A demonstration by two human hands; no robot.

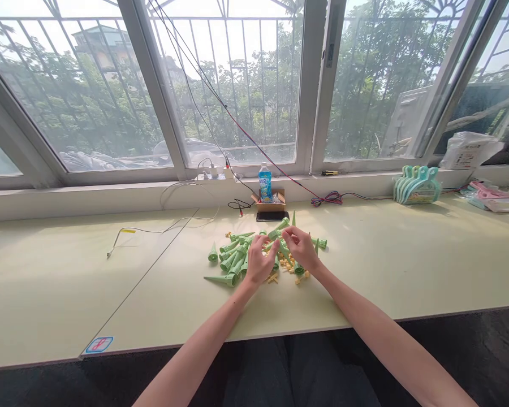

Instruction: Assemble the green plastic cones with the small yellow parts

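My left hand (261,261) is closed, its fingers curled around a green plastic spike (275,234) with a ribbed collar, just above the table. Close on the right, my right hand (301,247) is in a pinch, its fingertips near that collar. What lies between those fingertips is too small to make out. Many green cone-shaped spikes (237,257) lie heaped beside my left hand, and one spike (212,252) stands upright at the heap's left. Small yellow plastic valve pieces (273,278) are scattered below and between my hands, partly hidden by them.
A dark phone (272,216) lies behind the heap, before a small cardboard box (271,207) with a blue-labelled bottle (264,182). A thin cable (152,230) runs across the table's left. Pale green hanger-shaped pieces (416,185) stand at back right.
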